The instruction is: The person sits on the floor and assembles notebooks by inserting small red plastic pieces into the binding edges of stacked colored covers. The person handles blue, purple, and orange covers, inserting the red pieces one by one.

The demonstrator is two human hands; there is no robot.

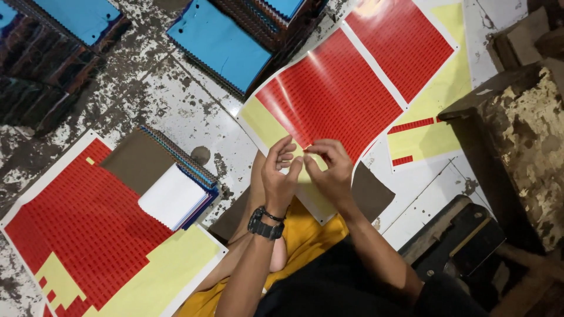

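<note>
Sticker sheet (335, 94), red on yellow backing, directly under both hands: lower left corner already bare yellow, most rows unpeeled. Left hand (280, 176) and right hand (332, 170) pinch 1 small sticker together. Fabric swatch stack (170, 182) lies left of them.

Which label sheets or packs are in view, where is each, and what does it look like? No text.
Label sheet: centre, under both hands, curved; red sticker blocks on yellow backing.
Second label sheet: lower left, flat; red rows, yellow where peeled.
Swatch stack: on that sheet; white top, brown beside.
Blue-topped stacks: top.
Left hand and right hand: at the centre sheet's lower edge.
</note>
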